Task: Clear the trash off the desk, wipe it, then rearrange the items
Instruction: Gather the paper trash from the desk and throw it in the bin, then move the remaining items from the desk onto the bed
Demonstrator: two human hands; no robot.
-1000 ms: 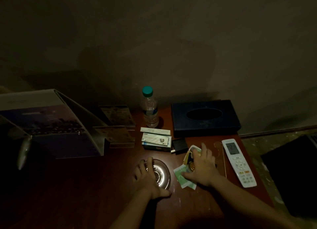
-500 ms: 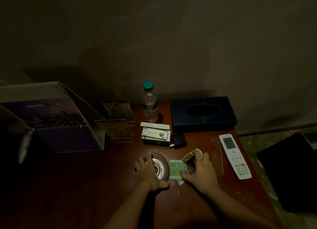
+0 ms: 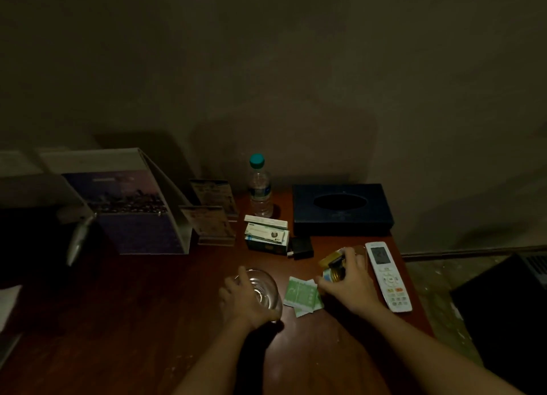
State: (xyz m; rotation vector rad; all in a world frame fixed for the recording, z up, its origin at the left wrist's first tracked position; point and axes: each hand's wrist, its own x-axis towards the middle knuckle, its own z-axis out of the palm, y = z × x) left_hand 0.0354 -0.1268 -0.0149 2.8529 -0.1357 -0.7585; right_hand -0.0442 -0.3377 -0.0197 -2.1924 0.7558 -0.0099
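Remote [image 3: 387, 276] just beside right hand [image 3: 349, 282]

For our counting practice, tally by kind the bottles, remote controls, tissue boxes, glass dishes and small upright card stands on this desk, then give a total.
Bottle: 1
Remote control: 1
Tissue box: 1
Glass dish: 1
Small card stands: 2
Total: 6
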